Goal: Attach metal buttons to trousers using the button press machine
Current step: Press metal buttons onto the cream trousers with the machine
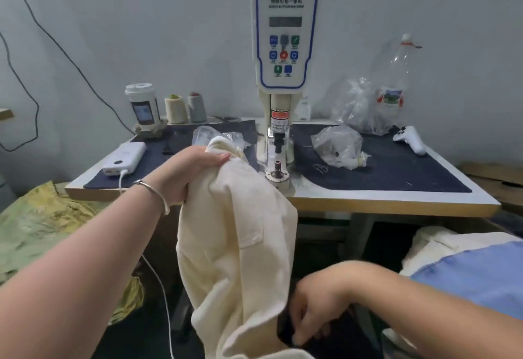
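Cream trousers hang from my left hand, which grips their top edge just left of the press and lifts them above the table edge. The white button press machine stands at the table's middle, its lower die bare. Down low, below the table, my right hand has its fingers curled around something dark beside the hanging trouser leg; what it is cannot be made out.
The table carries a dark mat, a white power bank with cable, a cup, two thread cones, plastic bags, a bottle and a white controller. More cream fabric lies at right, green cloth at left.
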`<action>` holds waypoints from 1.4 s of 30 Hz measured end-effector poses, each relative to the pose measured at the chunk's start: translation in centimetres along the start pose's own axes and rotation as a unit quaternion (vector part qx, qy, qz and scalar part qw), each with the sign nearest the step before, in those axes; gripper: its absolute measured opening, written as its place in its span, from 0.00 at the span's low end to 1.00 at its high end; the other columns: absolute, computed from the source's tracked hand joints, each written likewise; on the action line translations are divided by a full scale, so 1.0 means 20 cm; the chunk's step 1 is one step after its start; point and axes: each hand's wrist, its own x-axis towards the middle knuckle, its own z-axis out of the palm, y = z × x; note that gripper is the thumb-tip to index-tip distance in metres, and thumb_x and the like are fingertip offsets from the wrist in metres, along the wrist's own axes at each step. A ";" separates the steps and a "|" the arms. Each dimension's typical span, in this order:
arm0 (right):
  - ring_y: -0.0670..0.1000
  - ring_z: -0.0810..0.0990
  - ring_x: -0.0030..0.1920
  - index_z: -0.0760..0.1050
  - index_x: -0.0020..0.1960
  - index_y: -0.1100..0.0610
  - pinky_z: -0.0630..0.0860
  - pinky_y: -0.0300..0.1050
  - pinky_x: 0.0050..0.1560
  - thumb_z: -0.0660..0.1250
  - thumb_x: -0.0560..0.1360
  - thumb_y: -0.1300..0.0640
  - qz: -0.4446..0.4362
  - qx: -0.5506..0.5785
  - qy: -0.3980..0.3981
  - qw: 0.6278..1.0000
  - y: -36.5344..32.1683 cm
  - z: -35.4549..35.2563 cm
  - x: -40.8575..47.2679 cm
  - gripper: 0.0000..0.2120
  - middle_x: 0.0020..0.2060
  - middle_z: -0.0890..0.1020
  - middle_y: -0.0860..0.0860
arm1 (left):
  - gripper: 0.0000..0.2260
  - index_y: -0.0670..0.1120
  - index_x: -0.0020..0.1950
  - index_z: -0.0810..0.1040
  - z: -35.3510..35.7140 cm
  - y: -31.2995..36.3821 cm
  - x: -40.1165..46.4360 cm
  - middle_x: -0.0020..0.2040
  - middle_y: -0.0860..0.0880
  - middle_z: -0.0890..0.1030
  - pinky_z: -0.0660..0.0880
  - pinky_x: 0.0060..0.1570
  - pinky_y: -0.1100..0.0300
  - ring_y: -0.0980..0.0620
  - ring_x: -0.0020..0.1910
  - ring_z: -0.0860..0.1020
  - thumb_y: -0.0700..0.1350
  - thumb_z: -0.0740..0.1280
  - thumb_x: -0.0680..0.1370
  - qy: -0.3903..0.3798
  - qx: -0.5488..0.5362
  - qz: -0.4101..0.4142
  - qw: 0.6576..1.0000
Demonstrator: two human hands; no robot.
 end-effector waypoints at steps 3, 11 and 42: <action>0.49 0.81 0.48 0.76 0.62 0.60 0.76 0.47 0.54 0.64 0.79 0.45 0.040 0.006 0.029 0.999 0.10 -0.21 -0.11 0.20 0.54 0.83 0.57 | 0.21 0.38 0.58 0.82 -0.06 -0.02 0.04 0.49 0.40 0.85 0.81 0.38 0.56 0.47 0.43 0.84 0.49 0.75 0.70 0.003 0.002 0.017 1.000; 0.49 0.85 0.38 0.78 0.51 0.59 0.79 0.43 0.41 0.65 0.78 0.45 0.065 0.159 0.303 0.937 0.45 -0.72 -0.39 0.17 0.39 0.86 0.54 | 0.13 0.43 0.48 0.84 -0.09 -0.09 0.21 0.44 0.43 0.85 0.78 0.35 0.61 0.50 0.39 0.83 0.50 0.78 0.70 -0.025 0.039 0.003 0.999; 0.55 0.79 0.58 0.79 0.59 0.54 0.70 0.41 0.46 0.67 0.77 0.53 0.271 0.168 0.497 0.807 0.85 -1.22 0.23 0.12 0.57 0.81 0.54 | 0.18 0.57 0.46 0.86 -0.09 -0.34 0.75 0.45 0.56 0.86 0.75 0.51 0.60 0.56 0.47 0.84 0.62 0.72 0.60 -0.001 0.224 -0.095 0.970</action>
